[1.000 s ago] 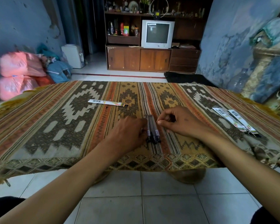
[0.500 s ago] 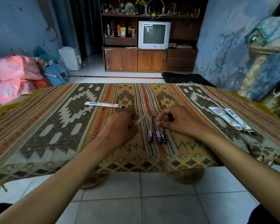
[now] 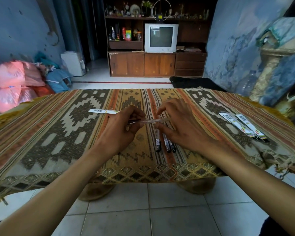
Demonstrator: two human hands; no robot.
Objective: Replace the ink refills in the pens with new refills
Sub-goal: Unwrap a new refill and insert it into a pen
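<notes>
A clear-barrelled pen [image 3: 149, 121] hangs level above the patterned cloth, held at both ends. My left hand [image 3: 121, 128] grips its dark tip end. My right hand [image 3: 179, 126] pinches the other end between thumb and fingers. Three more pens [image 3: 165, 143] lie side by side on the cloth just below my right hand. One refill packet [image 3: 103, 111] lies to the left beyond my left hand. Two more refill packets [image 3: 240, 125] lie at the right side of the table.
The low table is covered by a striped woven cloth [image 3: 58, 133] whose fringe hangs over the near edge. Tiled floor lies below. Pink bags [image 3: 12, 84] sit at the far left, a wooden cabinet with a TV [image 3: 161, 37] stands behind.
My left hand has lifted one pen off the group on the cloth and turned it level. My right hand has risen from the cloth and taken its other end.
</notes>
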